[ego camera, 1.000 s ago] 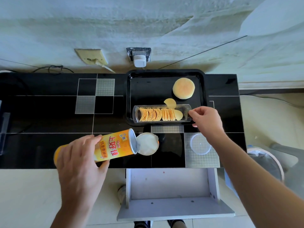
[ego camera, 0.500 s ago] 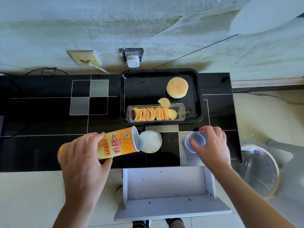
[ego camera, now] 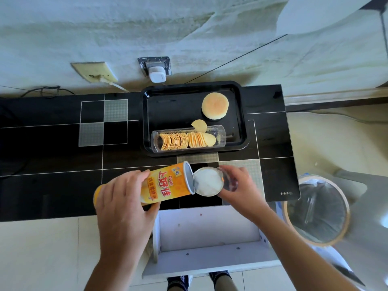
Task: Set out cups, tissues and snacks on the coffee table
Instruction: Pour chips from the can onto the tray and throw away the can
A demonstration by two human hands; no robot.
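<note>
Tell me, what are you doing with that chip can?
A person is setting out snacks on a black coffee table. The left hand holds the orange chip can on its side, with its foil seal peeled open at the mouth. The right hand holds a clear plastic lid right by that open end. On the black tray behind, the chips sit in a clear sleeve beside a round bun.

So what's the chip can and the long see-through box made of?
The chip can looks like printed cardboard, slightly glossy, with a silvery rim, probably metal or foil. The long box looks like clear, shiny plastic: the chips show straight through it.
</note>
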